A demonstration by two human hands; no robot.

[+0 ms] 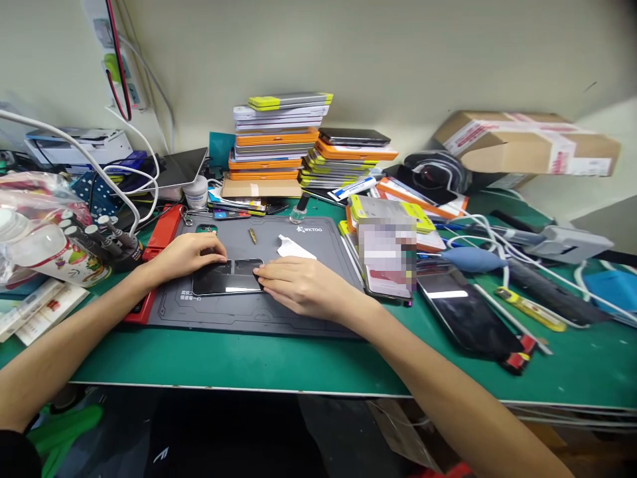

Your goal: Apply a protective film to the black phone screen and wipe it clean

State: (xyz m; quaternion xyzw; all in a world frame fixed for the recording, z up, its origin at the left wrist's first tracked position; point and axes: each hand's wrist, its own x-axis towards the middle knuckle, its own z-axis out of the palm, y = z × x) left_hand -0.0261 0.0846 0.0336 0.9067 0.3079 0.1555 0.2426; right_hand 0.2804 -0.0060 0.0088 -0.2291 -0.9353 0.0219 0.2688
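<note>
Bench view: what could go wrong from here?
1. The dark phone has the left hand at its far edge and the right hand at its right end; uneven pressure might flex it or make it slip.
2. The small brass-coloured piece lies loose on the mat just beyond the phone, so a hand could sweep it away.
3. The small glass bottle near the mat's far edge might get knocked over.

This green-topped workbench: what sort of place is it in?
Probably a phone repair workshop. A dark phone is on a printed work mat, another phone lies farther right, and a blue bulb, apparently an air blower, sits near them.
</note>
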